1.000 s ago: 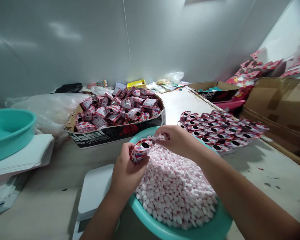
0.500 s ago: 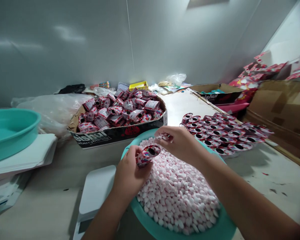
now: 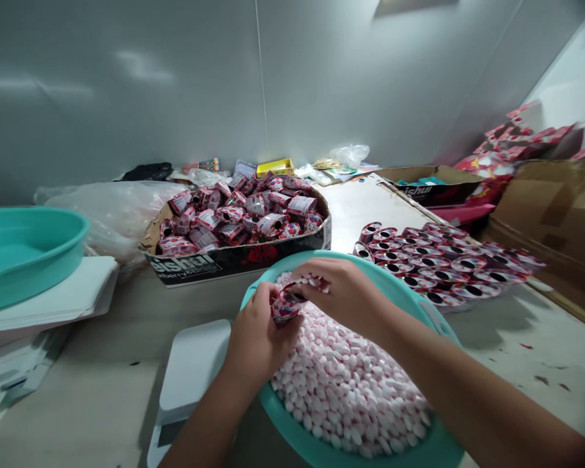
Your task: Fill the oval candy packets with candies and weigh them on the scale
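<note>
My left hand [image 3: 262,328] is wrapped round a small red-and-white printed packet [image 3: 285,307], tilted, with its round dark opening facing up and to the right. Above that opening, my right hand [image 3: 338,286] is closed on several pale pink candies [image 3: 311,280], and its fingertips meet the packet's rim. Both hands are over a teal basin [image 3: 283,422] heaped with the same oval candies [image 3: 351,383]. Part of the packet is covered by my fingers.
A white scale [image 3: 195,364] stands left of the basin. Behind it, a cut-down carton [image 3: 244,257] holds many printed packets. More open-topped packets [image 3: 433,260] stand in rows at right. A second teal basin [image 3: 34,260] rests on white sheets [image 3: 78,292] at left.
My right hand has come down and left onto the packet's opening, bringing the candies to its rim. My left hand still holds the packet. The whole view has shifted slightly.
</note>
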A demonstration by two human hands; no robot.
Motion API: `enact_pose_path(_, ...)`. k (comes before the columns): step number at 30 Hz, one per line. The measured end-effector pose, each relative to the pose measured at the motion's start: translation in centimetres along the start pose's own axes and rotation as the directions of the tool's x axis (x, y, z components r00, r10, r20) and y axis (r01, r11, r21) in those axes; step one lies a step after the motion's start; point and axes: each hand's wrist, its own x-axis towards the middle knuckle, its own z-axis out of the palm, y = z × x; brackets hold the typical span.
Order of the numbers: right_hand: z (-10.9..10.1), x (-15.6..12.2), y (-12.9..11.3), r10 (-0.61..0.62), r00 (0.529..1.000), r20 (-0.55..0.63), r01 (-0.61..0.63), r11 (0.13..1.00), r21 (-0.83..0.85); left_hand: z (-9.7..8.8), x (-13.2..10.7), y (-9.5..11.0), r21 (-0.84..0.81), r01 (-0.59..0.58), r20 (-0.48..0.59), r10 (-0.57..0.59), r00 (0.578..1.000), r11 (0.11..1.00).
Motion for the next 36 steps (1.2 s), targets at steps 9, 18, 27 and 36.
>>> enact_pose_path(9, 0.6, -0.2, -1.5, -0.085, 0.978, -0.191, 0.088, 0.996, 0.006, -0.1, 0.0, 0.2, -0.048, 0.012, -0.001, -0.012, 1.000, 0.999)
enact_pose_path(18, 0.7, -0.2, -2.5, -0.034, 0.965, -0.262, 0.049, 0.997, 0.051, -0.2, 0.0, 0.8, -0.067, -0.002, 0.094, 0.008, 0.996, 0.998)
enact_pose_path(27, 1.6, -0.3, -2.5, -0.112, 0.960, -0.256, 0.138, 0.987, 0.086, -0.4, 0.1, 0.9, -0.171, 0.028, 0.096, -0.012, 0.995, 0.985)
enact_pose_path(36, 1.7, -0.3, -2.4, -0.143, 0.959, -0.246, 0.169, 0.982, 0.088, -0.5, 0.0, 0.9, -0.244, 0.045, 0.081, -0.026, 0.996, 0.969)
